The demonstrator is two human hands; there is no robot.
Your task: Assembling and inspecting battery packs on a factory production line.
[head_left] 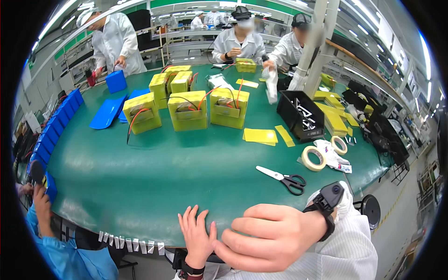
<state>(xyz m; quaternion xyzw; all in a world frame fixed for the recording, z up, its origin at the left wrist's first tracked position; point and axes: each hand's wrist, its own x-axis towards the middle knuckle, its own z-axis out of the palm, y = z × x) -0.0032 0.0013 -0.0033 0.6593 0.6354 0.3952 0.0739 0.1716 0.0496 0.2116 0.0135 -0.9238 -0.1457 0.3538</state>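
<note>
My left hand [196, 232] lies flat on the near edge of the green table [140, 186], fingers spread, holding nothing. A dark band sits on its wrist. My right hand [275, 238] is close to the camera and reaches leftward. Its loosely curled fingers touch the left hand near the wrist, and nothing shows in its grasp. A black device [328, 198] is strapped to my right wrist above a white sleeve. Black-handled scissors [283, 178] lie just beyond my right hand.
Two tape rolls [313, 158] lie at right beside a black bin [301, 115]. Several yellow wired packs [187, 110] and yellow sheets [260, 136] sit mid-table. Blue sheets [107, 112] lie left. Tape strips [130, 243] hang off the near edge. A blue-sleeved person [42, 210] is lower left; others work opposite.
</note>
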